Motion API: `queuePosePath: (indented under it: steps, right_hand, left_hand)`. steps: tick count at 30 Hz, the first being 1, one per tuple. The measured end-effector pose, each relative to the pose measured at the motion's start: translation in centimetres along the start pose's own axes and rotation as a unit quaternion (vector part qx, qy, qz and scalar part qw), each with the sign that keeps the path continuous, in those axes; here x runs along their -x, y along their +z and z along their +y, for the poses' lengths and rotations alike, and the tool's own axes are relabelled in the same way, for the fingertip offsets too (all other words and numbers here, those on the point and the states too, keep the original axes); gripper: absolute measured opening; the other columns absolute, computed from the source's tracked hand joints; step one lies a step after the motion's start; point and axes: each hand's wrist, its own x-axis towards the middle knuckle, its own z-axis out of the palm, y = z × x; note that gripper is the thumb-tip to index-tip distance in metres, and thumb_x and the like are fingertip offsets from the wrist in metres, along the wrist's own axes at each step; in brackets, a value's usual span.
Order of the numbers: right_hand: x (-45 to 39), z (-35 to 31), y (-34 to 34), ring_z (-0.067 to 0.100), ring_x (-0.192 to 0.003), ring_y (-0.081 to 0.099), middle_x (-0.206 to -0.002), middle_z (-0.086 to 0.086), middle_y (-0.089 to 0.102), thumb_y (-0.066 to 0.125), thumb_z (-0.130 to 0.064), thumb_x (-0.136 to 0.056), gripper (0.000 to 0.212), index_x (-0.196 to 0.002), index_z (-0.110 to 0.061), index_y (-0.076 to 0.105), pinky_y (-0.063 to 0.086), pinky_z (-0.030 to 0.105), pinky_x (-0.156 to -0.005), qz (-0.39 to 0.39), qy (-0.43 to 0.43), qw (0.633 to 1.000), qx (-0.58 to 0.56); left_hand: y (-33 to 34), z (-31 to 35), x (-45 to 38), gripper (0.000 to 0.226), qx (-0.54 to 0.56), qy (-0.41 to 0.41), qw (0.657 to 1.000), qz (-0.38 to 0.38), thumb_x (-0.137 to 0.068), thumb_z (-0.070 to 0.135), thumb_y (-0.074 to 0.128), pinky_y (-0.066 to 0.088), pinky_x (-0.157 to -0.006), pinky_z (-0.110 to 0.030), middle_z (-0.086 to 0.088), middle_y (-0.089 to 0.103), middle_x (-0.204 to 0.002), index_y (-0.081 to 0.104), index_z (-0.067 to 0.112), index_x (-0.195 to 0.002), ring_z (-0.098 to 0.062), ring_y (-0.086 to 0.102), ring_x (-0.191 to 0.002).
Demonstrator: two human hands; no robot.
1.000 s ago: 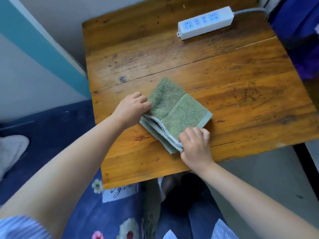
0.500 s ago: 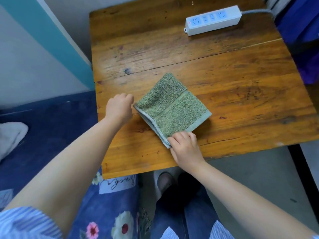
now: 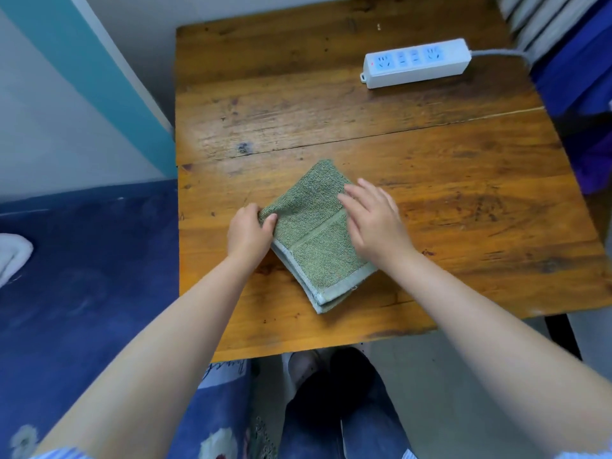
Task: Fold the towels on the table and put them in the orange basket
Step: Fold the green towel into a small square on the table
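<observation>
Towel [image 3: 314, 240] folded on counter [image 3: 463, 193]: soft, limp.
Left hand [image 3: 248, 235] pinches its corner; right hand [image 3: 374, 220] flat, fingers straight, pressing top.

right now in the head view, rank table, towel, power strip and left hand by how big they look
1. table, by far the largest.
2. towel, folded, partly under both hands.
3. power strip and left hand look about alike; the strip lies farther from the camera, so I will not rank them.
</observation>
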Motion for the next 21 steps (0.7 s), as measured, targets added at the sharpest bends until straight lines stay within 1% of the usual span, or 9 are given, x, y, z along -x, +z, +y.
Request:
queuePosePath:
  steps: [2, 3, 5, 8, 13, 16, 18, 20, 21]
  right_hand:
    - [-2.8, 0.1, 0.5, 0.025, -0.143, 0.013, -0.152, 0.007, 0.026, 0.039, -0.022, -0.096, 0.044, -0.139, -0.014, 0.036, 0.003, 0.044, -0.115, -0.084, -0.011, 0.996, 0.027]
    - [-4.1, 0.4, 1.2, 0.022, -0.144, 0.004, -0.155, 0.002, 0.016, 0.033, -0.029, -0.097, 0.047, -0.143, -0.021, 0.027, -0.004, 0.044, -0.115, -0.113, -0.03, 0.992, 0.054]
    - [-6.1, 0.7, 2.3, 0.022, -0.144, -0.004, -0.157, -0.002, 0.006, 0.026, -0.036, -0.098, 0.049, -0.145, -0.028, 0.017, -0.006, 0.046, -0.114, -0.157, -0.069, 0.979, 0.108]
    - [-6.8, 1.8, 3.9, 0.02, -0.144, -0.007, -0.157, -0.006, 0.002, 0.024, -0.04, -0.098, 0.05, -0.145, -0.032, 0.012, -0.003, 0.045, -0.115, -0.193, -0.077, 0.97, 0.125]
    - [-6.6, 2.6, 5.0, 0.02, -0.144, -0.006, -0.157, -0.007, 0.004, 0.025, -0.042, -0.097, 0.051, -0.145, -0.033, 0.011, 0.0, 0.043, -0.115, -0.168, -0.071, 0.978, 0.102]
    - [-6.6, 2.5, 4.9, 0.02, -0.144, -0.007, -0.157, -0.007, 0.002, 0.025, -0.041, -0.097, 0.051, -0.145, -0.033, 0.01, -0.001, 0.043, -0.115, -0.179, -0.067, 0.976, 0.102]
    - [-6.7, 2.5, 4.4, 0.019, -0.144, -0.009, -0.157, -0.006, 0.0, 0.025, -0.038, -0.098, 0.051, -0.146, -0.031, 0.01, -0.002, 0.042, -0.116, -0.199, -0.074, 0.974, 0.077]
    - [-6.7, 3.0, 3.2, 0.019, -0.144, -0.008, -0.157, -0.003, -0.002, 0.027, -0.033, -0.099, 0.051, -0.146, -0.026, 0.009, -0.001, 0.041, -0.116, -0.224, -0.078, 0.971, 0.021]
    - [-6.4, 3.5, 2.6, 0.019, -0.144, -0.007, -0.157, 0.0, -0.003, 0.028, -0.03, -0.099, 0.051, -0.147, -0.023, 0.01, 0.0, 0.039, -0.116, -0.233, -0.076, 0.97, 0.002]
  left_hand:
    - [0.2, -0.3, 0.2, 0.037, 0.006, 0.001, 1.0, 0.004, -0.095, 0.027, 0.047, 0.039, -0.092, -0.036, -0.017, 0.054, -0.123, 0.051, 0.002, -0.122, -0.03, 0.048, -0.116]
    - [0.4, -0.5, 0.2, 0.036, -0.003, 0.011, 1.0, 0.008, -0.095, 0.026, 0.046, 0.039, -0.092, -0.036, -0.017, 0.054, -0.122, 0.05, 0.003, -0.122, -0.031, 0.047, -0.116]
    - [0.6, -0.7, 0.3, 0.031, -0.033, 0.04, 0.998, 0.023, -0.095, 0.024, 0.045, 0.039, -0.086, -0.037, -0.018, 0.056, -0.116, 0.054, 0.003, -0.115, -0.032, 0.048, -0.111]
    - [1.1, -1.1, 0.2, 0.029, -0.062, 0.071, 0.995, 0.032, -0.096, 0.02, 0.043, 0.037, -0.083, -0.038, -0.023, 0.054, -0.11, 0.055, -0.001, -0.112, -0.033, 0.047, -0.106]
    - [1.8, -1.3, 0.3, 0.042, -0.136, 0.073, 0.988, 0.023, -0.098, 0.022, 0.036, 0.036, -0.09, -0.043, -0.023, 0.046, -0.124, 0.04, 0.004, -0.135, -0.034, 0.041, -0.116]
    - [1.2, -1.2, 0.2, 0.045, -0.176, 0.061, 0.982, 0.004, -0.098, 0.028, 0.035, 0.037, -0.089, -0.043, -0.02, 0.045, -0.127, 0.035, 0.009, -0.139, -0.034, 0.039, -0.117]
    - [0.7, -0.7, 0.4, 0.049, -0.201, 0.034, 0.979, -0.004, -0.098, 0.032, 0.036, 0.037, -0.092, -0.043, -0.018, 0.042, -0.131, 0.03, 0.01, -0.142, -0.034, 0.038, -0.119]
    - [0.2, 0.2, 1.5, 0.056, -0.196, 0.012, 0.98, 0.011, -0.096, 0.031, 0.041, 0.033, -0.099, -0.044, -0.017, 0.035, -0.14, 0.023, 0.008, -0.144, -0.032, 0.032, -0.128]
    - [0.2, 0.8, 2.2, 0.058, -0.189, 0.025, 0.981, 0.023, -0.094, 0.028, 0.046, 0.031, -0.102, -0.044, -0.017, 0.033, -0.143, 0.025, 0.006, -0.143, -0.032, 0.03, -0.131]
